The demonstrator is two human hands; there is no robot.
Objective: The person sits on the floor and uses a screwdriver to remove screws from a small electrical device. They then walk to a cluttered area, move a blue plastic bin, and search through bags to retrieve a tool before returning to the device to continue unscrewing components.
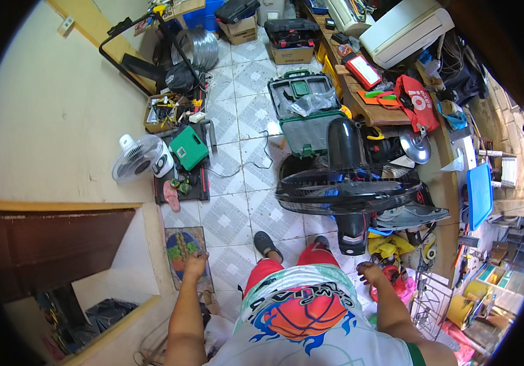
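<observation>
My left hand (195, 266) hangs over a patterned floor mat (179, 238), its fingers curled closed with nothing showing in them. Out to the right, my right hand (369, 274) holds nothing; its fingers are loosely bent and a little apart. Nearest to that hand are a yellow plastic bag (390, 246) and a red and pink bag (403, 287). Ahead of it stands a large black fan (347, 194), apart from both hands. Behind the fan, a green tool case (312, 129) lies open on the floor with clear plastic packets inside.
A white fan (137, 160), a closed green case (188, 148) and a box of tools (167, 111) stand along the left. A cable (256, 163) crosses the tiled floor. The wooden bench (390, 113) at right carries a red bag (417, 100) and an air-conditioner unit (405, 33).
</observation>
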